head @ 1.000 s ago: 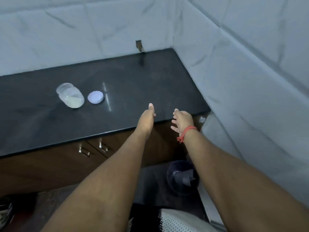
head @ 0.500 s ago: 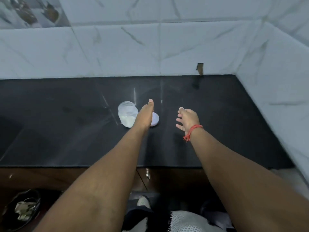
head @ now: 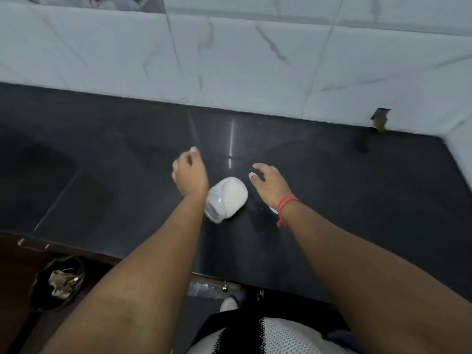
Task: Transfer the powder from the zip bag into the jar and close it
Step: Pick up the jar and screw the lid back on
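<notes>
A clear plastic jar (head: 226, 199) with white powder inside stands on the black countertop (head: 357, 200), between my two forearms. My left hand (head: 190, 175) hovers just left of the jar and beyond it, fingers loosely curled, holding nothing. My right hand (head: 270, 183) is to the jar's right, fingers spread, empty. A sliver of the white lid (head: 272, 209) shows under my right wrist, mostly hidden. No zip bag is in view.
White marble-look wall tiles (head: 255, 60) rise behind the counter, which meets a side wall at the right. A dark bin (head: 58, 282) with crumpled waste stands on the floor at lower left. Cabinet handles (head: 224, 286) show below the counter's front edge.
The view has swung left and closer to the counter. Both hands have moved forward over the counter and now flank the jar; the lid has slipped under my right wrist.
</notes>
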